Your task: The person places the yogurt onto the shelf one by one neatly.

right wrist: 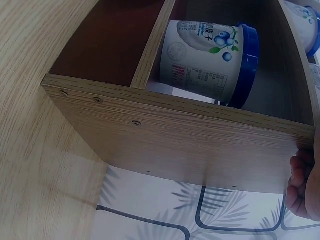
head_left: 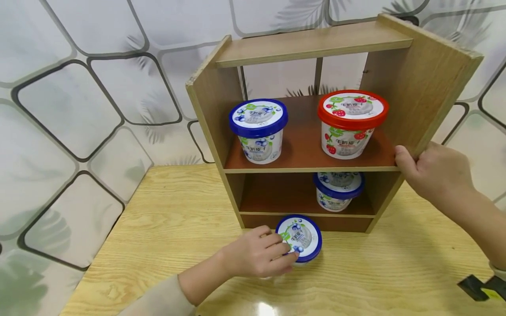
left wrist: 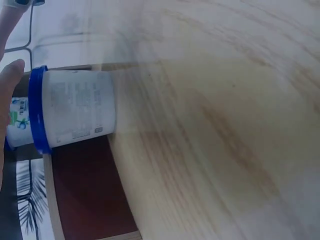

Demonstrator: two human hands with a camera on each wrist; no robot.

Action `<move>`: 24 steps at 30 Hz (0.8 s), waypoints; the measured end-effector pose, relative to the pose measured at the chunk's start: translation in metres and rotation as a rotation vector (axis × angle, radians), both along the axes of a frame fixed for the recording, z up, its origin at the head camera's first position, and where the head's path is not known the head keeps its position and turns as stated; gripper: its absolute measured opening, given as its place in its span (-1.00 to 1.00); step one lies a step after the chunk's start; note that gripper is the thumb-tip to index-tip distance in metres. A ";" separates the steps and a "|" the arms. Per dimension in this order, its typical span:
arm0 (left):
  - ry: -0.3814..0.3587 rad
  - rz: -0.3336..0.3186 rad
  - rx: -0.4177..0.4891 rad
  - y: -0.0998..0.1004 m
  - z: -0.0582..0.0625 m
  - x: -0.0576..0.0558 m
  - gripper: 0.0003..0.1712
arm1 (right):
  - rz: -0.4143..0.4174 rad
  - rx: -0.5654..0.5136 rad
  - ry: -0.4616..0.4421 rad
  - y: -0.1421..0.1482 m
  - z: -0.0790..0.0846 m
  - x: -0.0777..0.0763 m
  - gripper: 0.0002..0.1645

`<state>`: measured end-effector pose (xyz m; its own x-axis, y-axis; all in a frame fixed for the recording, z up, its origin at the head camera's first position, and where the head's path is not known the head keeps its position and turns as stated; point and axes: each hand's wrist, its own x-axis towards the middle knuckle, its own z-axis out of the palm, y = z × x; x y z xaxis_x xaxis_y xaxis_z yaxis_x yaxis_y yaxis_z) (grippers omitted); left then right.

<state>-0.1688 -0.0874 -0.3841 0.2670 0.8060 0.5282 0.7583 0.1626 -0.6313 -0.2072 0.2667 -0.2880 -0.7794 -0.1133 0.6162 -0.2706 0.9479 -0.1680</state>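
Observation:
A tub with a blue lid and blueberry print (head_left: pixel 302 237) stands on the table in front of a small wooden shelf unit (head_left: pixel 308 168). Beside it is my left hand (head_left: pixel 262 254), its bent fingers overlapping the lid's left edge in the head view. The left wrist view shows the thumb (left wrist: pixel 11 82) near the lid of the white tub (left wrist: pixel 80 107), with no clear grip around it. My right hand (head_left: pixel 440 173) holds the unit's right side panel, thumb at the front edge; its curled fingers (right wrist: pixel 298 187) lie against the panel's outer face.
On the upper shelf stand a blue-lidded tub (head_left: pixel 258 131) at left and a red-lidded strawberry tub (head_left: pixel 352 125) at right. Another blue-lidded tub (head_left: pixel 339 191) occupies the lower shelf's right side. A patterned wall (head_left: pixel 99 87) rises behind. A dark object (head_left: pixel 472 287) lies at the table's right.

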 end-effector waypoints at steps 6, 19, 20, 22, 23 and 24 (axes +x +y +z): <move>0.004 -0.004 -0.013 0.009 -0.004 0.000 -0.70 | -0.004 0.001 -0.001 0.000 0.001 0.001 -0.41; -0.052 0.166 -0.005 0.025 -0.019 0.004 -0.67 | 0.009 -0.008 0.024 -0.001 0.000 0.001 -0.42; -0.053 0.178 -0.005 0.025 -0.020 0.004 -0.67 | 0.008 -0.006 0.019 -0.001 0.001 0.001 -0.42; -0.047 0.193 -0.010 0.026 -0.022 0.005 -0.68 | 0.005 -0.006 0.007 -0.001 0.001 0.001 -0.42; -0.044 0.194 -0.013 0.026 -0.022 0.006 -0.68 | 0.003 -0.006 0.001 -0.001 0.001 0.001 -0.42; -0.045 0.194 -0.016 0.026 -0.022 0.006 -0.69 | 0.001 -0.007 -0.003 -0.001 0.001 0.000 -0.43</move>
